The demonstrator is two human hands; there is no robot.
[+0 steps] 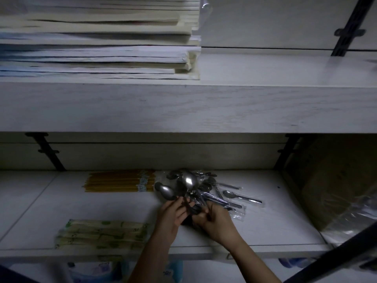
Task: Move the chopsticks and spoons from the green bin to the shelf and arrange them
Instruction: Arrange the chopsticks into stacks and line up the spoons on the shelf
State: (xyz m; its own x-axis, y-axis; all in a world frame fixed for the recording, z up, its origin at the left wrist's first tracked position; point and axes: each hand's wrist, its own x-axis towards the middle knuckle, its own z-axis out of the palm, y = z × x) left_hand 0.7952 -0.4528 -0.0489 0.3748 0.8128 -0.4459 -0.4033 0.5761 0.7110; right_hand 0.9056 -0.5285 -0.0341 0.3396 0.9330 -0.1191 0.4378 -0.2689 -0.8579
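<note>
On the lower white shelf, my left hand and my right hand together grip the handles of a bunch of metal spoons, bowls fanned upward. More spoons in clear wrappers lie just right of the bunch. A row of yellow chopsticks lies at the back left of the shelf. A pack of paper-wrapped chopsticks lies at the front left. The green bin is not in view.
The upper shelf overhangs the work area and carries a tall stack of paper packs. A cardboard box with plastic film stands at the right end of the lower shelf. Black brackets hold the back wall.
</note>
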